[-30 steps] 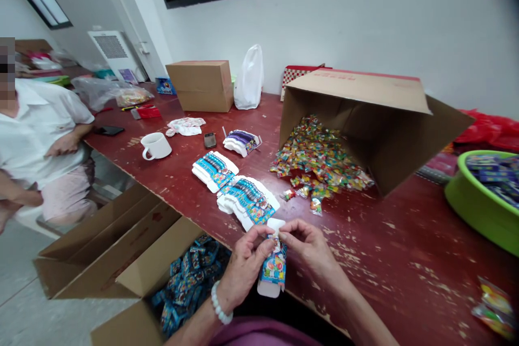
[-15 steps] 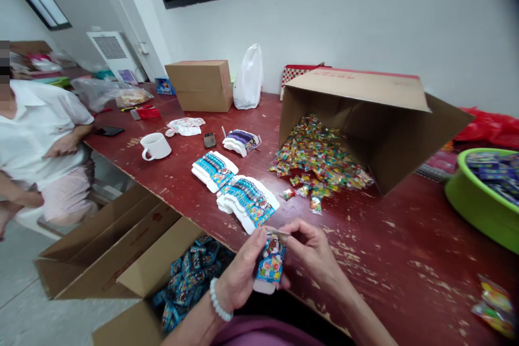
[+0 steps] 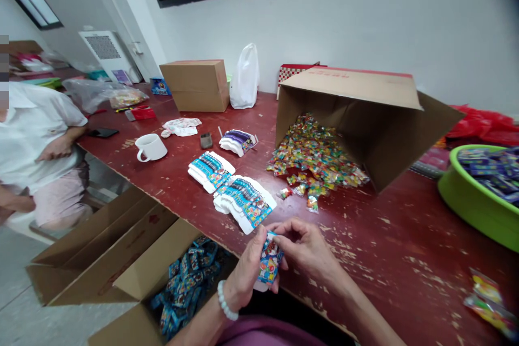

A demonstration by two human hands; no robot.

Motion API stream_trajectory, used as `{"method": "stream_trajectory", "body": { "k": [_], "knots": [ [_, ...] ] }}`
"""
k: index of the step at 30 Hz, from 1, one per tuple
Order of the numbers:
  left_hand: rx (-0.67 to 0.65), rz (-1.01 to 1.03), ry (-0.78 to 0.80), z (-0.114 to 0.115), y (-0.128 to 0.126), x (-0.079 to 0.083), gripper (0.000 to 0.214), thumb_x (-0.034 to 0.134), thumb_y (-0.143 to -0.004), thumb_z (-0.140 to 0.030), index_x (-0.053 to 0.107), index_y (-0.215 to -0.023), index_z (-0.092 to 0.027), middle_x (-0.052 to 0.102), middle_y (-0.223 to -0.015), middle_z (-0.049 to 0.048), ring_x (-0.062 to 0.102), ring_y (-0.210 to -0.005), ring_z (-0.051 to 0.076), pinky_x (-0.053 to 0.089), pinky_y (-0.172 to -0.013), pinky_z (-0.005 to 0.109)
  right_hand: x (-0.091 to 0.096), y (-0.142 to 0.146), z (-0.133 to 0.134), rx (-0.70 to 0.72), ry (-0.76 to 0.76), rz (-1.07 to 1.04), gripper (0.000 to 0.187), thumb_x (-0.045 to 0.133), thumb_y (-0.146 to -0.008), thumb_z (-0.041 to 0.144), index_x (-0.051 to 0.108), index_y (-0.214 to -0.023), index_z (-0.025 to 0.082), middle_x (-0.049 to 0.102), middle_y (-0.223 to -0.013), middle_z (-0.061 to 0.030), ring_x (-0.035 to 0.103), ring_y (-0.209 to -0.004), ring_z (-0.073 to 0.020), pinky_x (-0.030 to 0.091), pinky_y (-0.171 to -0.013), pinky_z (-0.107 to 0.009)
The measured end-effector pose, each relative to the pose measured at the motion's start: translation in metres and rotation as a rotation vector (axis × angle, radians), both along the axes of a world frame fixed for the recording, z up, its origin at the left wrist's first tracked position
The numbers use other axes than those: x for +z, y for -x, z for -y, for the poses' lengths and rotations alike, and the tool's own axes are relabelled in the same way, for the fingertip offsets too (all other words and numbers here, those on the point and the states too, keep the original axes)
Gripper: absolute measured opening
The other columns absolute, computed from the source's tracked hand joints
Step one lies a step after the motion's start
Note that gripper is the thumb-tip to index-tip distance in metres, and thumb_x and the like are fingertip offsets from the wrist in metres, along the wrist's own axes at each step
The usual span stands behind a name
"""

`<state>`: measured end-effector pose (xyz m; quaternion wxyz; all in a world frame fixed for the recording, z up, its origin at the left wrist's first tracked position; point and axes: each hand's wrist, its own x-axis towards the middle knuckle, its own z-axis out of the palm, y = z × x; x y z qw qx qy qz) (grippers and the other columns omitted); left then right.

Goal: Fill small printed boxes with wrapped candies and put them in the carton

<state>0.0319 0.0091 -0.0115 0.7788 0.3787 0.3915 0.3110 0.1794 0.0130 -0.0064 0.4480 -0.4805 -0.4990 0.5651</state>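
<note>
My left hand [image 3: 244, 270], with a beaded bracelet at the wrist, is wrapped round a small blue printed candy box [image 3: 269, 266] at the table's front edge. The fingers of my right hand [image 3: 307, 244] are closed at the box's top end, pressing on its flap. A white flap hangs at the lower end. Just beyond my hands lie fanned stacks of flat blue cartons [image 3: 248, 204]. Past them, wrapped candies [image 3: 314, 154] spill from a cardboard box [image 3: 351, 84] lying on its side.
Below the table edge at left, an open carton [image 3: 156, 235] holds many blue boxes [image 3: 188, 281]. A green basin [image 3: 466, 216] stands at right, a white mug [image 3: 152, 147] at left. Candy packets [image 3: 488, 303] lie near right. A seated person [image 3: 44, 140] is at far left.
The top flap, raised between my fingers before, is now folded down onto the box. My right fingers have moved in against the box top. The view has shifted slightly.
</note>
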Motion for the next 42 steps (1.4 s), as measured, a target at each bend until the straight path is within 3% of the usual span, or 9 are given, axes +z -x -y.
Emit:
{"method": "stream_trajectory", "body": {
  "k": [5,14,20,24,29,32,34,38,42],
  "knots": [
    [-0.059,-0.004,-0.045,-0.004,0.005,0.001,0.072,0.032,-0.091,-0.065,0.033,-0.147,-0.02,0.065,-0.074,0.0038,0.058,-0.043,0.013,0.044,-0.039,0.021,0.0,0.002,-0.001,-0.002,0.101,-0.187,0.028,0.073,-0.076,0.042,0.058,-0.074,0.018,0.064,-0.056,0.0022,0.058,-0.036,-0.0126,0.039,-0.034,-0.02],
    [-0.066,-0.079,-0.118,-0.007,0.014,-0.001,0.066,0.037,-0.092,-0.06,0.038,-0.146,-0.021,0.066,-0.072,0.0054,0.056,-0.045,0.012,0.043,-0.041,0.021,-0.001,0.007,0.0,-0.03,0.074,-0.133,0.026,0.071,-0.079,0.041,0.06,-0.074,0.018,0.063,-0.055,0.0024,0.057,-0.039,-0.0131,0.04,-0.04,-0.022],
    [-0.017,-0.029,-0.04,-0.002,0.013,-0.003,0.063,0.036,-0.092,-0.059,0.042,-0.142,-0.021,0.064,-0.069,0.0034,0.057,-0.043,0.012,0.042,-0.04,0.02,-0.002,0.012,0.018,-0.041,-0.15,0.06,0.024,0.06,-0.089,0.04,0.066,-0.078,0.02,0.062,-0.077,-0.0012,0.058,-0.056,-0.0121,0.047,-0.056,-0.025],
    [0.039,0.038,0.053,0.002,0.006,-0.011,0.056,0.043,-0.091,-0.056,0.047,-0.136,-0.023,0.065,-0.086,0.004,0.058,-0.044,0.011,0.042,-0.039,0.02,-0.015,0.009,0.025,-0.091,-0.331,0.287,0.015,0.057,-0.091,0.031,0.067,-0.085,0.022,0.062,-0.086,-0.0036,0.062,-0.078,-0.0171,0.048,-0.07,-0.027],
    [0.027,0.142,0.123,-0.002,0.003,-0.016,0.054,0.06,-0.085,-0.043,0.043,-0.133,-0.024,0.065,-0.083,0.0019,0.063,-0.056,0.014,0.047,-0.054,0.024,-0.02,-0.02,-0.026,-0.005,-0.37,0.684,0.03,0.04,-0.099,0.027,0.068,-0.093,0.023,0.069,-0.09,-0.0023,0.064,-0.084,-0.0178,0.049,-0.076,-0.027],
    [0.021,0.068,0.06,-0.004,0.008,-0.014,0.051,0.072,-0.077,-0.03,0.051,-0.123,-0.021,0.068,-0.096,0.0062,0.063,-0.078,0.015,0.048,-0.072,0.026,-0.024,-0.034,-0.072,-0.103,-0.378,0.845,0.035,0.044,-0.09,0.01,0.063,-0.118,0.019,0.062,-0.125,-0.0113,0.053,-0.114,-0.0257,0.04,-0.097,-0.037],
    [0.002,0.001,0.01,-0.005,0.014,-0.014,0.048,0.077,-0.071,-0.027,0.056,-0.114,-0.019,0.067,-0.105,0.0083,0.061,-0.084,0.016,0.047,-0.075,0.027,-0.03,-0.037,-0.096,-0.076,-0.366,0.914,0.045,0.048,-0.081,0.001,0.063,-0.12,0.018,0.058,-0.132,-0.0124,0.048,-0.118,-0.0286,0.035,-0.1,-0.041],
    [0.076,-0.045,-0.032,-0.008,0.027,-0.014,0.059,0.083,-0.062,-0.021,0.056,-0.115,-0.02,0.067,-0.096,0.004,0.06,-0.083,0.017,0.048,-0.075,0.029,-0.041,-0.039,-0.118,-0.017,-0.305,0.988,0.041,0.054,-0.074,0.0,0.068,-0.108,0.017,0.066,-0.112,-0.0159,0.05,-0.112,-0.0312,0.035,-0.095,-0.041],
    [0.135,-0.098,-0.075,-0.016,0.038,-0.01,0.063,0.084,-0.06,-0.02,0.059,-0.118,-0.018,0.066,-0.085,-0.0002,0.058,-0.074,0.014,0.047,-0.071,0.026,-0.038,-0.047,-0.114,-0.04,-0.233,0.924,0.028,0.062,-0.073,0.009,0.068,-0.1,0.016,0.066,-0.102,-0.0131,0.056,-0.098,-0.0267,0.04,-0.084,-0.034]
  ]
}}
